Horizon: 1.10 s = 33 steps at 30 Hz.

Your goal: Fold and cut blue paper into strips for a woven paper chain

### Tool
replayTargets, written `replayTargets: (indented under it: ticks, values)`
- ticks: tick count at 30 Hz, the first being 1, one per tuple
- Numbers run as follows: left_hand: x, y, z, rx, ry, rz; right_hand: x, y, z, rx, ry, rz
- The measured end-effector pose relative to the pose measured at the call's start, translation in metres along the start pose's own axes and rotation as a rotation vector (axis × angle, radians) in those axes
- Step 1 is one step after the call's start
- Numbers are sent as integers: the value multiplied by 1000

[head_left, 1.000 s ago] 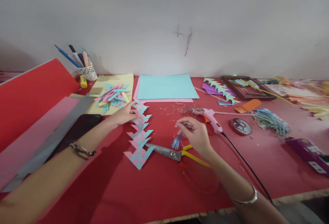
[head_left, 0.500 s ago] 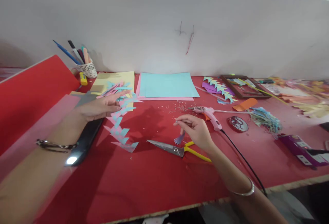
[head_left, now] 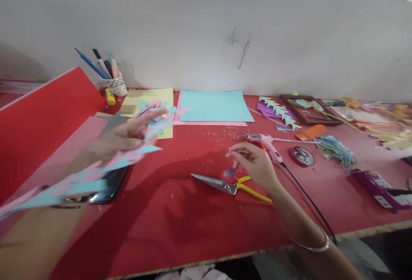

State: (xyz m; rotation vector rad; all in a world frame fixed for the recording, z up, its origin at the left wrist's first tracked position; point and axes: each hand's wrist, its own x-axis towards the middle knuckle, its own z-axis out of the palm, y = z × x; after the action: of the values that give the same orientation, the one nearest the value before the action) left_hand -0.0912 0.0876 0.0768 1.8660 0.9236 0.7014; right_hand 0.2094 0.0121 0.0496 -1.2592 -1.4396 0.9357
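Observation:
My left hand (head_left: pixel 130 132), blurred by motion, grips a folded strip of pink and light blue pointed paper (head_left: pixel 141 153). The strip trails back over my left wrist and forearm toward the left edge. In my right hand (head_left: pixel 254 162), thumb and fingers are pinched on a small purple fringed paper piece (head_left: pixel 230 172), whose fringe points down. Just below that hand lie scissors (head_left: pixel 230 188) with yellow handles, their blades pointing left. A dark phone (head_left: pixel 112 185) lies under my left forearm.
Light blue sheets (head_left: pixel 214 106) and yellow paper (head_left: pixel 148 95) lie by the wall. Right of my right hand are a pink glue gun (head_left: pixel 272 147) with a black cord, a round tin (head_left: pixel 301 156), a paper tassel (head_left: pixel 336 149) and a purple power strip (head_left: pixel 373 190). A pen cup (head_left: pixel 116 86) stands back left.
The pink and blue strip, which hung down in front of my left hand, has swung left across my forearm. My right hand keeps its pinch; the whole view has shifted slightly.

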Motion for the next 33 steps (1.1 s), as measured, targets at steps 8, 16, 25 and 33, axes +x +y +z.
replayTargets:
  ticks: [8,16,25,33]
  values:
    - [17,-27,57,270,-287,-361,-5,-6,10,-45,-59,7]
    - [9,12,69,1108,27,-90,-4,-21,30,22,-222,46]
    - [21,-14,67,812,33,-65,8,-17,43,35,-274,95]
    - [28,-34,61,235,-24,-210,20,-8,46,-6,-277,103]
